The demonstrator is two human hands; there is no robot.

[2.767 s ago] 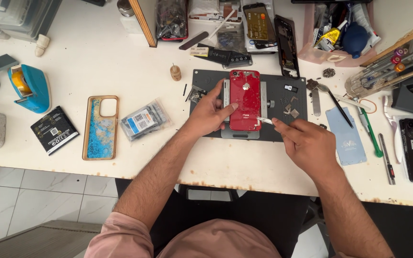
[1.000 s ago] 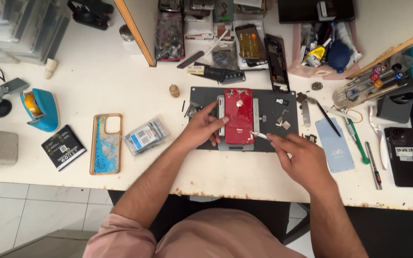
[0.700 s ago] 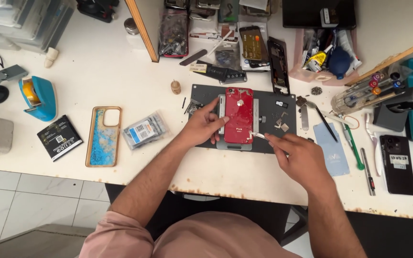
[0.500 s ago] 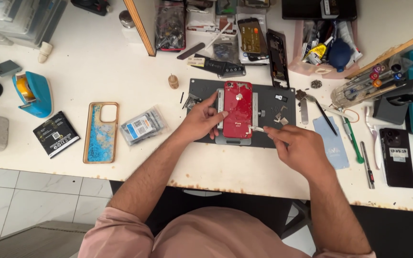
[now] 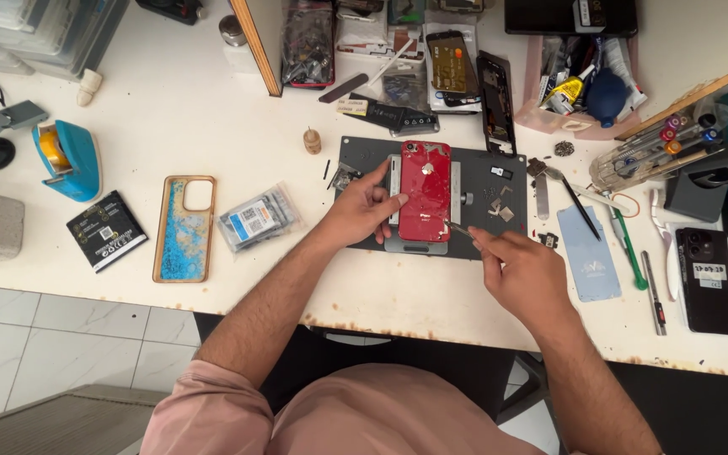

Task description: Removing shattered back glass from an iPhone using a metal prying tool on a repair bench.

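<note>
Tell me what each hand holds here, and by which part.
The right hand pinches a thin metal tool by its rear end. The left hand steadies the red phone at its left edge, not lifting it.

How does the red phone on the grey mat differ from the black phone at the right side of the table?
The red phone lies clamped in a holder on the grey mat, touched by the left hand; the black phone lies loose on the white table, untouched. The red back looks cracked; the black one carries a white sticker. Both lie back up.
</note>
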